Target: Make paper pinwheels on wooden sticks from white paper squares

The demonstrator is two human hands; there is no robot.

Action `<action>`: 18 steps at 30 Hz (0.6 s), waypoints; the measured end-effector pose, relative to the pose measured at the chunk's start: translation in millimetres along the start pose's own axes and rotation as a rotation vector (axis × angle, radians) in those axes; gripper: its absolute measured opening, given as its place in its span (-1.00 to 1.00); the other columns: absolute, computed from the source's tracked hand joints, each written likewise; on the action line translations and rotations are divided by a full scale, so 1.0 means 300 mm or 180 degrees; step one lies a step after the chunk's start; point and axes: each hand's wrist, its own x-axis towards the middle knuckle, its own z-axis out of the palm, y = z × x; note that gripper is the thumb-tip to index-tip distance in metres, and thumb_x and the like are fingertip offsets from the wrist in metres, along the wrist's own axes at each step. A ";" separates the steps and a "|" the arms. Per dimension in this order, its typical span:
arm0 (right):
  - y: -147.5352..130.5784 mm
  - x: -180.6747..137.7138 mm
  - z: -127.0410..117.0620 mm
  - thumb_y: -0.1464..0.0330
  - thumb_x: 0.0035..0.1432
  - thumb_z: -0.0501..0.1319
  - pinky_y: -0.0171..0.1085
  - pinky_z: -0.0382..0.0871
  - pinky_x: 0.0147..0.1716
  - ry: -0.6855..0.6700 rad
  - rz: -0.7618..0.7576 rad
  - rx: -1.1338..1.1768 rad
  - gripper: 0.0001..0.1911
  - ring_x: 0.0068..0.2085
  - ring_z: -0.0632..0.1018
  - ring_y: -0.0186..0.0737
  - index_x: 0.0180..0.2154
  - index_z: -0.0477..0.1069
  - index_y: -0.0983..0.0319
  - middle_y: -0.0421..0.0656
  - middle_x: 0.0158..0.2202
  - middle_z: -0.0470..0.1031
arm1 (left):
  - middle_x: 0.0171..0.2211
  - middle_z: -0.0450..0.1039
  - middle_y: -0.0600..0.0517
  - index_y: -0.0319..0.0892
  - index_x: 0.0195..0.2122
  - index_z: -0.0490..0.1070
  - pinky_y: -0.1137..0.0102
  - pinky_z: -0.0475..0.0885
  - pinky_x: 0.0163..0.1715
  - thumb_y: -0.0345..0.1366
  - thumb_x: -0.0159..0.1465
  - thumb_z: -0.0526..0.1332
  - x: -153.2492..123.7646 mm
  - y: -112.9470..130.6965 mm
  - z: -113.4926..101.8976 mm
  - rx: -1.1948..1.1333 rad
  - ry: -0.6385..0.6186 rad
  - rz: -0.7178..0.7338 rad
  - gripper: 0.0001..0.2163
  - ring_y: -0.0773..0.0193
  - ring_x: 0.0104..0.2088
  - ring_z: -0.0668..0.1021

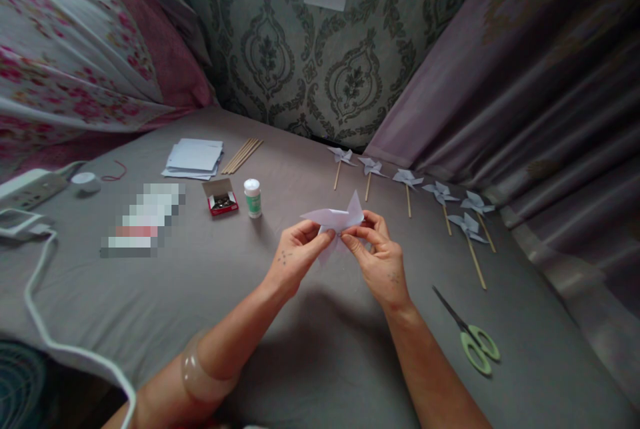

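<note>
Both my hands hold a pale folded paper pinwheel shape (336, 218) above the grey bedsheet. My left hand (296, 255) pinches its centre with thumb and fingertips closed. My right hand (381, 257) pinches the same centre from the right side, fingers curled around the paper's folded points. The paper has pointed flaps sticking up and to the left. No stick is visible on it.
Several finished paper pinwheels on sticks (409, 179) lie in a row at the right. Green-handled scissors (475, 342) lie near my right arm. A glue bottle (253, 197), a red box of pins (222, 197), wooden sticks (242, 155) and a paper stack (194, 158) sit to the left. A white cable (45, 322) and power strip (30, 190) are at far left.
</note>
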 end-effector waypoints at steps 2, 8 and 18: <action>-0.003 0.000 0.000 0.22 0.06 0.29 -0.15 0.28 0.05 0.0003 -0.0010 -0.0007 -0.83 0.01 0.40 -0.15 -0.40 0.55 0.18 -0.10 -0.06 0.35 | -0.37 0.59 -0.03 -0.22 -0.28 0.59 0.38 0.39 -0.22 -0.20 0.00 0.40 0.000 0.000 0.000 -0.0003 -0.0016 0.0002 -0.72 0.23 -0.32 0.54; -0.011 0.001 0.001 0.23 0.07 0.29 -0.15 0.28 0.05 0.0013 -0.0015 -0.0010 -0.84 0.00 0.41 -0.16 -0.40 0.55 0.18 -0.10 -0.08 0.36 | -0.41 0.58 0.00 -0.20 -0.32 0.59 0.41 0.39 -0.25 -0.21 -0.01 0.40 -0.003 0.008 0.005 0.0008 0.0016 0.0015 -0.76 0.28 -0.36 0.53; -0.012 0.003 0.005 0.23 0.07 0.29 -0.13 0.29 0.05 0.0020 -0.0005 0.0058 -0.84 0.00 0.43 -0.14 -0.40 0.55 0.18 -0.10 -0.08 0.39 | -0.40 0.57 -0.01 -0.20 -0.33 0.59 0.38 0.40 -0.21 -0.19 0.00 0.39 -0.005 -0.004 0.007 0.0155 0.0047 0.0183 -0.75 0.24 -0.32 0.54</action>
